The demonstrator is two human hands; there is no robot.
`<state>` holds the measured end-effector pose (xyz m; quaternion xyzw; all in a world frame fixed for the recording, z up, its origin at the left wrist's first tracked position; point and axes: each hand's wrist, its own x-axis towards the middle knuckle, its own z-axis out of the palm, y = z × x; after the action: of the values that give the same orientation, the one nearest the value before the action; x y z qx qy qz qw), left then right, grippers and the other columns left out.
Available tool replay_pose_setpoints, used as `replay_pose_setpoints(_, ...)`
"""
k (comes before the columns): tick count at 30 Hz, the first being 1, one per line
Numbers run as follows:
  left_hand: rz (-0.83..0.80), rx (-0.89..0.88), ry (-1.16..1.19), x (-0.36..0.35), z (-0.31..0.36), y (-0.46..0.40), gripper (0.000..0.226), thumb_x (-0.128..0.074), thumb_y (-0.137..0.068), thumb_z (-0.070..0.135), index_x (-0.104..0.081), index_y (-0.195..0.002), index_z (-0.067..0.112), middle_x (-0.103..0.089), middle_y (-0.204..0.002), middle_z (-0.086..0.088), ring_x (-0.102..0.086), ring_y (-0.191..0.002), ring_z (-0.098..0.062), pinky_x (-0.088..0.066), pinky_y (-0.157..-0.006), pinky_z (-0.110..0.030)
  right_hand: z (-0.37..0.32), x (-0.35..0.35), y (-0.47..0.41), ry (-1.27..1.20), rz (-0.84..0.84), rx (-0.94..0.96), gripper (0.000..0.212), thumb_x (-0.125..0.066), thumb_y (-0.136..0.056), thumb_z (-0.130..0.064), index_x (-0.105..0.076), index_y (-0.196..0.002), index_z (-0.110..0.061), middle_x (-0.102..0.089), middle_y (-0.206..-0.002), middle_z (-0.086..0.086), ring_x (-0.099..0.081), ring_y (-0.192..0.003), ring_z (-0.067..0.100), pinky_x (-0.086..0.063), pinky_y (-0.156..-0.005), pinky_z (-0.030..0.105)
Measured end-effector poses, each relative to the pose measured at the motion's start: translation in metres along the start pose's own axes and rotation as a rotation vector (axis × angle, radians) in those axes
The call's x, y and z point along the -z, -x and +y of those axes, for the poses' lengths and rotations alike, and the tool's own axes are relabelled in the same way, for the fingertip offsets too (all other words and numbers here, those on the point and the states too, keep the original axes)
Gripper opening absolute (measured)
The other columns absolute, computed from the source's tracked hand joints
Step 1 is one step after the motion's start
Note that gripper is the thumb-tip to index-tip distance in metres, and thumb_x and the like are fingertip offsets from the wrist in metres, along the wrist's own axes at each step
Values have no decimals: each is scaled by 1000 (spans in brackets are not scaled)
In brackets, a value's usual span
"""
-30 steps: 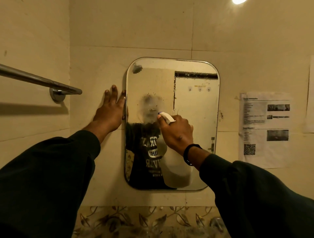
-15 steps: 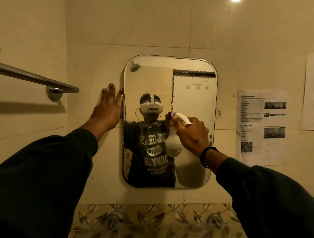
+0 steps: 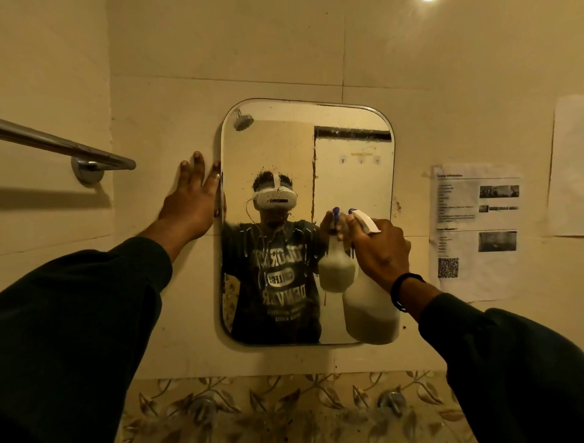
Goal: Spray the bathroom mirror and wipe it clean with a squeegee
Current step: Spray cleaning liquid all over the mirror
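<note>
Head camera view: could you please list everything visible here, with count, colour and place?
mirror: one, rounded corners, wet with drips, centre of the wall.
spray bottle: one, whitish with a white trigger head, held before the mirror's lower right.
towel rail: one, chrome, on the wall at left.
printed sheet: one, white with text, photos and a QR code, wall right of the mirror.
blank paper: one, white, at the right edge.
taps: two, metal, on the leaf-patterned tiles below.
ceiling light: one, at the top edge.
wristband: one, black, right wrist.
left hand: flat on the wall, fingers at the mirror's left edge.
right hand: grips the spray bottle's neck.
</note>
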<state>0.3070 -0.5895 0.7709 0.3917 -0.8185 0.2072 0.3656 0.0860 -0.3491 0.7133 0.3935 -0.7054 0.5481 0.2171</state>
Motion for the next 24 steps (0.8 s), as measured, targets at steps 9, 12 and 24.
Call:
replay_pose_setpoints(9,-6,1,7,3,2,2,101,-64,-89,20,14,-152,26,31,-156,-7,18,-145,-31,-37,-106,-53,19,13,-8,-7,49,-78,40,-48,-96,-49,-68,-101,-15,-68,-87,7,-60,-88,29,-39,-89,43)
replay_pose_setpoints(12,-4,-2,10,3,2,1,101,-65,-89,19,13,-152,25,30,-156,-7,18,-145,-32,-38,-106,-53,22,18,-10,45,91,-81,34,-45,-97,-50,-59,-84,-21,-66,-81,6,-58,-83,28,-36,-88,43)
replay_pose_setpoints(24,9,-5,-1,0,0,0,98,-62,-90,14,14,-152,26,31,-156,-6,17,-146,-32,-39,-104,-52,38,31,-15,94,132,-117,33,-48,-97,-48,-55,-81,-21,-62,-79,7,-56,-79,29,-43,-94,49)
